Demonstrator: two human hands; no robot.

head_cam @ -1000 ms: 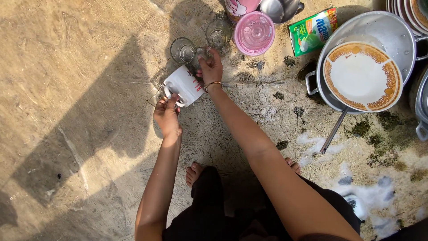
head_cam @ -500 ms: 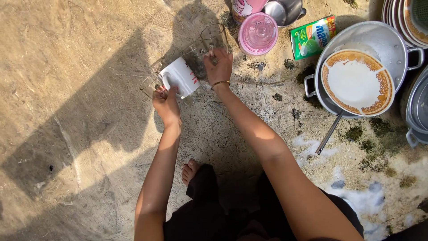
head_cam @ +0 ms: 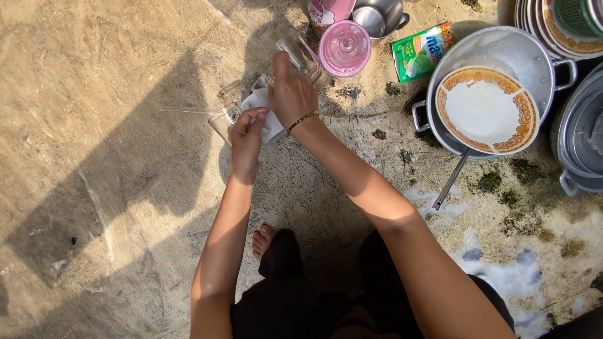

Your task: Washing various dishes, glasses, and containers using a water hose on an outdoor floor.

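Gripping a white mug (head_cam: 271,125), left fingers (head_cam: 254,118) wrap its side.

Plate (head_cam: 487,108) in pot (head_cam: 502,47); lid (head_cam: 344,48) left of packet (head_cam: 419,51).

Harsh daylight falls on bare ground (head_cam: 94,94). The person's dark shadow stretches from the lower left up toward the top middle, with crisp edges. Both forearms are brightly lit along their upper sides. The white plate (head_cam: 487,110) and metal pot (head_cam: 502,44) glare strongly. The picture is sharp at the centre, with slight softness and mild bending toward the corners.
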